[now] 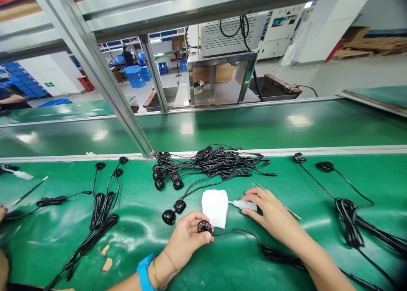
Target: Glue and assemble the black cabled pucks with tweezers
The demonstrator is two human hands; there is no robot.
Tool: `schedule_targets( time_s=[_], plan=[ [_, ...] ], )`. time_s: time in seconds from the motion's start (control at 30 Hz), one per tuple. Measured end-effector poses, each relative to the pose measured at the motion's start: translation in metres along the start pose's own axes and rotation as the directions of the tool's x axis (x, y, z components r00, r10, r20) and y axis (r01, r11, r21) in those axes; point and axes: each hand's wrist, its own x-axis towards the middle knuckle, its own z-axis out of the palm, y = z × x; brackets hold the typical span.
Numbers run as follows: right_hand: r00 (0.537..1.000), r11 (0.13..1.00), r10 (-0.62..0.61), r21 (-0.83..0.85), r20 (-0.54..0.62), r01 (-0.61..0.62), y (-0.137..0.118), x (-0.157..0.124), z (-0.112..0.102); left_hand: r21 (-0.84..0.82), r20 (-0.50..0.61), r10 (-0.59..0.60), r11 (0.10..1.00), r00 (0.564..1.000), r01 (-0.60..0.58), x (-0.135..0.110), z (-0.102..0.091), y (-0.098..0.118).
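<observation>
My left hand [189, 236] pinches a small round black part [204, 226] with an open, cage-like face. A black cable [238, 230] runs from it to the right, to a bundled coil [280, 257]. My right hand [265, 206] has its thumb and fingers around a small translucent squeeze bottle [246, 205] with a thin tip pointing left. That tip reaches a folded white cloth [215, 206] lying between my hands. A thin tweezers-like tool [291, 211] lies partly hidden under my right hand. Two round black parts [173, 212] on cables rest left of the cloth.
Behind the cloth lies a heap of black cables [219, 161] with round ends. More coiled cables lie left [103, 214] and right [348, 219]. A metal post [108, 74] rises at the bench's back edge, before a green belt [254, 123]. Another person's hand [2, 211] shows far left.
</observation>
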Motion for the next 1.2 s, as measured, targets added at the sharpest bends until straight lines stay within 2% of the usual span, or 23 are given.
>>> schedule_targets(
  time_s=[0.07,0.13,0.2,0.33,0.53,0.7,0.8,0.87,1.03,1.2],
  plan=[
    [0.996,0.992,0.019,0.119,0.089,-0.029,-0.001,0.001,-0.003,-0.001,0.012,-0.001,1.000,1.000,0.001,0.000,0.000,-0.001],
    [0.988,0.958,0.087,0.261,0.127,-0.118,-0.006,0.002,-0.005,-0.004,0.026,0.007,1.000,1.000,-0.007,0.000,0.000,0.000],
    [0.980,0.896,0.179,0.397,0.090,-0.200,-0.011,0.002,-0.006,-0.013,0.037,0.008,1.000,0.999,-0.008,-0.001,0.000,0.001],
    [0.937,0.764,0.347,0.594,-0.050,-0.251,-0.021,0.005,-0.004,-0.009,0.042,-0.010,1.000,0.999,0.010,-0.001,0.000,0.002],
    [0.904,0.674,0.421,0.692,-0.072,-0.258,-0.037,0.005,0.004,0.022,0.037,0.028,0.999,0.999,-0.029,-0.002,0.001,0.005],
    [0.898,0.662,0.430,0.709,-0.094,-0.242,-0.037,0.000,0.012,-0.012,0.045,0.059,0.998,0.997,-0.059,-0.003,0.003,0.003],
    [0.902,0.696,0.415,0.679,-0.117,-0.232,-0.034,-0.005,0.015,-0.020,0.046,0.072,0.997,0.996,-0.071,-0.002,0.003,0.000],
    [0.914,0.752,0.376,0.627,-0.155,-0.202,-0.034,-0.007,0.016,-0.026,0.055,0.085,0.996,0.995,-0.083,-0.001,0.003,-0.002],
    [0.929,0.917,0.152,0.398,-0.337,-0.005,-0.039,-0.011,0.014,-0.027,0.060,0.104,0.994,0.993,-0.103,0.001,0.002,-0.004],
    [0.888,0.960,-0.062,0.215,-0.456,0.178,-0.046,-0.010,0.010,-0.039,0.032,0.122,0.992,0.992,-0.121,0.003,0.003,-0.009]
  ],
)
